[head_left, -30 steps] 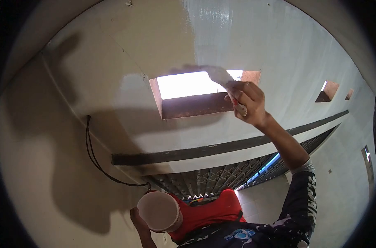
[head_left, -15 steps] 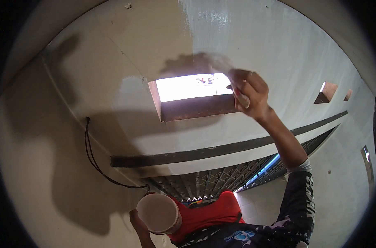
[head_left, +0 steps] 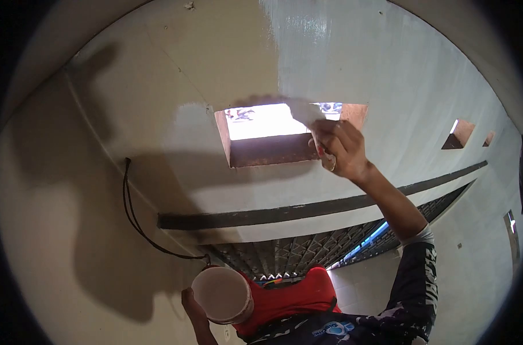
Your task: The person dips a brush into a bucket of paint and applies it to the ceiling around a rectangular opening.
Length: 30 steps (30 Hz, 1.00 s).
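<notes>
My right hand [head_left: 345, 150] is raised at the wall, its fingers closed around a paintbrush [head_left: 306, 112]. The brush head points up and left, overlapping the top edge of a bright rectangular wall opening [head_left: 273, 150], and the end of its handle shows below my fingers. Low in the view, my left hand [head_left: 194, 309] grips a white bucket [head_left: 247, 314] from its left side. The bucket tilts toward me, showing a pale inside.
The wall [head_left: 227, 63] is beige at upper left, with wet white paint [head_left: 301, 26] beside it. A dark ledge [head_left: 261, 215] runs above a metal grille [head_left: 307, 250]. Black cables [head_left: 129, 213] hang at left. Smaller openings [head_left: 460, 133] sit at right.
My right hand and the paintbrush have moved down and slightly left, from the opening's upper right side to across its top edge. The bucket stays nearly in place.
</notes>
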Each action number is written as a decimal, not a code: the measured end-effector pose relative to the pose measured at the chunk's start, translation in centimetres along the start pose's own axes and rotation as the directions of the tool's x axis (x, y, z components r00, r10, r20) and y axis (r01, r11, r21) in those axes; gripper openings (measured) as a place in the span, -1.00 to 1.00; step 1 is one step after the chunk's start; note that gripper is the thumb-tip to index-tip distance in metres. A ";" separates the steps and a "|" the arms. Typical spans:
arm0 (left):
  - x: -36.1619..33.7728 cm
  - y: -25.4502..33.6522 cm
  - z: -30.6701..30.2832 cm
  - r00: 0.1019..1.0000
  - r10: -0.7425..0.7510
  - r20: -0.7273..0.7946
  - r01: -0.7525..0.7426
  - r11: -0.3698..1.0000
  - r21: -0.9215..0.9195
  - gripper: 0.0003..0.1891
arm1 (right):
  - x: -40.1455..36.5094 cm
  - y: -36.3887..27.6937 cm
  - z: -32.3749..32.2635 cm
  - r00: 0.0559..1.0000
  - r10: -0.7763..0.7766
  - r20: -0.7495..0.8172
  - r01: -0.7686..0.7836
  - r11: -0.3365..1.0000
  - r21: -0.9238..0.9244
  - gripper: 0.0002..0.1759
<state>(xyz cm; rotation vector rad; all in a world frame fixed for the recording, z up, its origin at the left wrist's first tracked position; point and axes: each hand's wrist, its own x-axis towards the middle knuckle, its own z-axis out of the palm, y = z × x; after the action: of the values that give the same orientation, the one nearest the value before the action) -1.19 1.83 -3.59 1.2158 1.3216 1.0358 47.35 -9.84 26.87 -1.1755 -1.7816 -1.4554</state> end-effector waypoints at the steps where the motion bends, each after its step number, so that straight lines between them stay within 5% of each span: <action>1: -0.2 0.3 0.2 1.000 0.005 -0.007 -0.005 1.000 0.030 -0.69 | 0.6 0.4 -0.2 1.000 0.001 -0.001 -0.001 0.999 -0.054 -0.65; 4: -0.3 0.8 0.5 1.000 -0.012 0.005 0.012 1.000 0.003 -0.69 | 3.6 1.4 -0.3 0.995 -0.085 -0.050 0.080 0.992 -0.099 -0.66; 6: 0.0 0.0 0.2 1.000 -0.003 0.007 0.003 1.000 0.003 -0.69 | 2.4 1.5 0.4 0.997 -0.064 0.035 0.067 0.994 -0.091 -0.70; 8: 0.3 -0.9 -0.5 1.000 0.007 0.006 -0.007 1.000 0.004 -0.68 | 0.3 0.7 1.6 0.944 -0.227 0.238 0.258 0.960 -0.110 -0.74; 12: 0.2 -0.6 -0.8 0.999 -0.025 0.047 0.024 0.999 0.032 -0.67 | -0.4 -1.8 1.6 0.954 -0.067 0.293 0.072 0.997 -0.004 -0.76; 19: -0.3 0.7 0.1 0.999 -0.032 -0.006 0.032 0.999 0.006 -0.68 | 2.2 -1.0 -0.4 0.984 -0.051 0.170 0.078 0.985 -0.157 -0.65; 30: -1.2 2.1 0.9 0.997 -0.071 -0.018 0.070 0.997 -0.044 -0.71 | 4.2 -2.4 6.1 0.994 0.036 0.101 -0.029 0.997 -0.065 -0.69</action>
<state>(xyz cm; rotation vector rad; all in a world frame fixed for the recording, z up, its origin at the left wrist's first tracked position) -0.04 0.85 -1.50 1.1218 1.3405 1.0232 43.95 -2.87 27.68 -1.3265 -1.7870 -1.4660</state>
